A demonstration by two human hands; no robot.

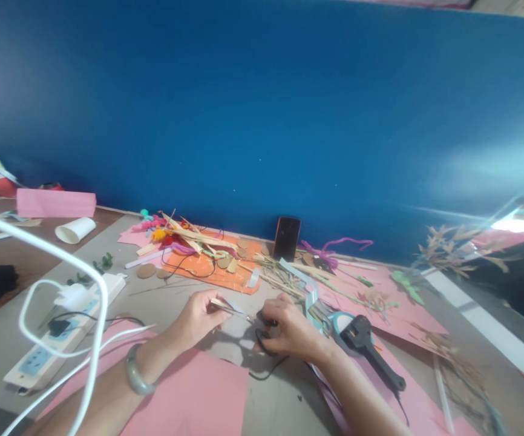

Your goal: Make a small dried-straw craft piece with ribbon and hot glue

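Note:
My left hand (197,317) pinches a thin, pale strip of straw or paper (225,306) above the grey table. A green bangle (135,370) sits on that wrist. My right hand (289,330) is closed around the black handles of a pair of scissors (262,330), whose blades point left toward the strip. Both hands are close together near the table's middle, over a sheet of pink paper (198,393).
A black glue gun (371,348) lies right of my right hand. A white power strip (62,336) with white cables is at left. An orange mat (212,266) with craft scraps, a black phone (287,238) against the blue wall, a paper cup (75,230) and dried straw (452,254) lie behind.

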